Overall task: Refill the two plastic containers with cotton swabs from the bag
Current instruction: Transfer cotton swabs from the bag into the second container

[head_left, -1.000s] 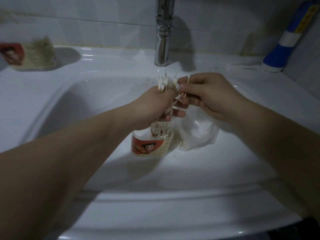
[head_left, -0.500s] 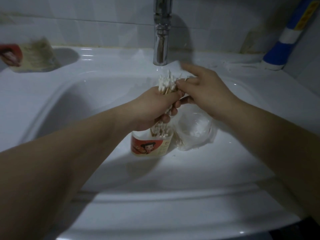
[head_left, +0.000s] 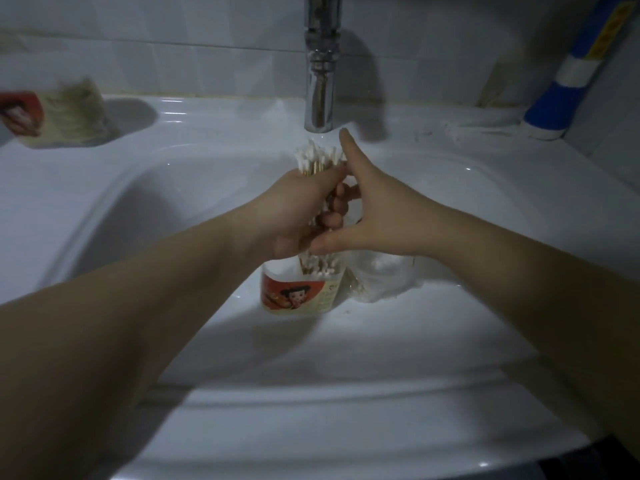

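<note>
While the left hand curls round a bundle of white-tipped wooden cotton swabs, the right hand, fingers straight, touches it above a clear red-labelled plastic container.

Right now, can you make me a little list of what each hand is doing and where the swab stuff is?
Left hand: grips a bundle of cotton swabs
Right hand: open, fingers straight, beside the bundle
Container in basin: upright, swabs inside, below the hands
Bag: beside that container, in the sink
Second container: on the sink's back left ledge, blurred
Tap: above the hands
</note>
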Demonstrator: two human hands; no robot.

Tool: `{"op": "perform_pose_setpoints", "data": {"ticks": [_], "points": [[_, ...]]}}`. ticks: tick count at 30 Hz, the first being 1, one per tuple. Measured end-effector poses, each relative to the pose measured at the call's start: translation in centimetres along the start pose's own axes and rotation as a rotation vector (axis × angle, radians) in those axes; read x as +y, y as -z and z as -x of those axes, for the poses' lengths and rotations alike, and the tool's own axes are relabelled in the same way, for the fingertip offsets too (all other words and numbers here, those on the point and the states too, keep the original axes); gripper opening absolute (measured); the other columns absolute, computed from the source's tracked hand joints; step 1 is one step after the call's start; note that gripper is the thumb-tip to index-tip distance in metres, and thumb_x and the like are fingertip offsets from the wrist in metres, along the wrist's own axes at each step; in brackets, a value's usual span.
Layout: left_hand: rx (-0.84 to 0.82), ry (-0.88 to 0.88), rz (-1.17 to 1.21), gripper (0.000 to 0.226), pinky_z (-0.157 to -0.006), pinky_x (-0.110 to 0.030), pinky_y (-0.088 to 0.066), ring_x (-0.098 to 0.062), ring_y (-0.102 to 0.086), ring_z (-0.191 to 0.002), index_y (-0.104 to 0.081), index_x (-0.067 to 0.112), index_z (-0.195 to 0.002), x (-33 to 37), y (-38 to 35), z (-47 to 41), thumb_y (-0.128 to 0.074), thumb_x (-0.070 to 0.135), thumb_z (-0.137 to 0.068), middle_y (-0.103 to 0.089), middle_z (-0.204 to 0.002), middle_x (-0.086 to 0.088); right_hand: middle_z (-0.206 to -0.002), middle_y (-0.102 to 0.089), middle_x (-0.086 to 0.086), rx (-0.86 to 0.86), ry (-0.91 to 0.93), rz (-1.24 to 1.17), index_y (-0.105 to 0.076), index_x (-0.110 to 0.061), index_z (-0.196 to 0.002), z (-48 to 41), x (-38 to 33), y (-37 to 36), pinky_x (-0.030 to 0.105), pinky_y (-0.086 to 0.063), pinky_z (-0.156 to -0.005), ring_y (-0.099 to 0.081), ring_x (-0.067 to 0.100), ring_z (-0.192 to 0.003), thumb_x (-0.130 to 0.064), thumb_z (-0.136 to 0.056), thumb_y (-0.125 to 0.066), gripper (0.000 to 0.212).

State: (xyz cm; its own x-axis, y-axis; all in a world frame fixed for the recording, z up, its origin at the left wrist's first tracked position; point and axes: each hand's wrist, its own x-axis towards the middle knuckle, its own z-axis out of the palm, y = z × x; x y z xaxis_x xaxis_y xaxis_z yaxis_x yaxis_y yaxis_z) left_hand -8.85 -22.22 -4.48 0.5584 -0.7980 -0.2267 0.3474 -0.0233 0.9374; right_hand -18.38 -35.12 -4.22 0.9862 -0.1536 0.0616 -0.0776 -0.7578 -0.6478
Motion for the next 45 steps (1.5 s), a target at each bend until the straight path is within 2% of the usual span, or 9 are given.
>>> {"op": "perform_pose_setpoints", "data": {"ticks": [3,7,17,26,32,35,37,42,45], "points": [[0.058,-0.067,0.106,0.041,-0.045,-0.019,-0.043,-0.011,-0.043,-0.047,-0.061,0.016,-0.067,0.3,0.2,-0.2,-0.053,0.030,-0.105,-0.051,-0.061,0.001,-0.113,-0.064,-0.022,0.055,-0.085,-0.021,-0.030,-0.035,-0.155,-0.1,-0.8,-0.5,0.014,-0.055,-0.065,-0.070,-0.002,-0.086,-0.072,-0.052,-0.086,0.122],[0.055,-0.142,0.258,0.038,-0.051,-0.022,-0.045,-0.011,-0.047,-0.052,-0.058,0.017,-0.070,0.5,0.2,-0.5,-0.050,0.024,-0.106,-0.051,-0.064,0.002,-0.076,-0.078,0.002,-0.019,-0.191,-0.218,-0.074,-0.012,-0.088,-0.2,-0.5,-0.9,0.028,-0.057,-0.053,-0.077,0.018,-0.069,-0.032,-0.081,-0.084,0.023],[0.473,-0.264,0.089,0.023,-0.053,-0.026,-0.048,-0.011,-0.052,-0.049,-0.056,0.015,-0.082,0.3,1.1,-1.3,-0.059,0.027,-0.102,-0.054,-0.056,0.004,-0.071,-0.077,0.000,0.059,-0.202,-0.192,-0.076,-0.008,-0.081,0.3,-0.4,1.0,0.019,-0.041,-0.038,-0.065,0.007,-0.046,-0.023,-0.094,-0.071,0.021],[0.147,-0.142,-0.225,0.020,-0.067,-0.036,-0.045,-0.022,-0.057,-0.062,-0.061,0.011,-0.090,-0.6,-0.1,-0.2,-0.056,0.026,-0.102,-0.060,-0.067,-0.007,-0.073,-0.077,-0.002,0.091,-0.111,-0.207,-0.076,-0.014,-0.086,0.4,-1.0,0.5,0.025,-0.054,-0.045,-0.074,0.019,-0.059,-0.024,-0.090,-0.075,0.011],[0.085,-0.026,-0.038,0.029,-0.052,-0.025,-0.046,-0.014,-0.054,-0.058,-0.058,0.014,-0.079,0.2,0.2,0.1,-0.053,0.024,-0.105,-0.057,-0.064,0.000,-0.124,-0.059,-0.015,0.217,0.116,0.172,-0.056,-0.038,-0.123,0.2,-0.7,1.6,0.030,-0.058,-0.086,-0.061,0.004,-0.111,-0.075,-0.049,-0.084,0.088],[-0.099,0.010,-0.047,0.017,-0.065,-0.028,-0.060,-0.018,-0.070,-0.074,-0.064,0.010,-0.094,-0.2,-0.5,0.4,-0.053,0.017,-0.105,-0.070,-0.074,-0.002,-0.162,-0.002,-0.022,0.030,0.172,0.267,0.004,-0.044,-0.159,0.2,0.0,1.3,0.036,-0.029,-0.118,-0.007,0.015,-0.156,-0.077,-0.045,-0.086,0.148],[-0.140,0.005,-0.064,0.015,-0.076,-0.032,-0.062,-0.021,-0.076,-0.094,-0.065,0.007,-0.111,-0.5,-0.7,0.4,-0.052,0.011,-0.103,-0.078,-0.094,-0.007,-0.168,0.008,-0.015,-0.021,0.180,0.323,0.012,-0.036,-0.160,0.0,0.3,1.2,0.032,-0.022,-0.121,0.001,0.013,-0.157,-0.074,-0.051,-0.085,0.151],[-0.133,-0.016,-0.069,0.012,-0.064,-0.025,-0.057,-0.013,-0.074,-0.080,-0.065,0.009,-0.108,-0.8,-0.8,0.5,-0.054,0.009,-0.103,-0.075,-0.083,-0.003,-0.146,-0.050,-0.003,0.079,0.214,0.389,-0.025,-0.022,-0.162,-0.5,0.4,1.5,0.015,-0.033,-0.099,-0.049,0.012,-0.130,-0.065,-0.064,-0.083,0.122],[-0.149,-0.011,-0.102,0.016,-0.071,-0.032,-0.061,-0.022,-0.075,-0.093,-0.068,0.009,-0.112,-0.6,-0.6,0.5,-0.056,0.007,-0.100,-0.076,-0.095,-0.010,-0.159,-0.027,-0.012,0.002,0.183,0.247,-0.011,-0.032,-0.163,-0.3,0.4,1.6,0.005,-0.028,-0.102,-0.029,-0.004,-0.137,-0.076,-0.051,-0.082,0.139]]}}
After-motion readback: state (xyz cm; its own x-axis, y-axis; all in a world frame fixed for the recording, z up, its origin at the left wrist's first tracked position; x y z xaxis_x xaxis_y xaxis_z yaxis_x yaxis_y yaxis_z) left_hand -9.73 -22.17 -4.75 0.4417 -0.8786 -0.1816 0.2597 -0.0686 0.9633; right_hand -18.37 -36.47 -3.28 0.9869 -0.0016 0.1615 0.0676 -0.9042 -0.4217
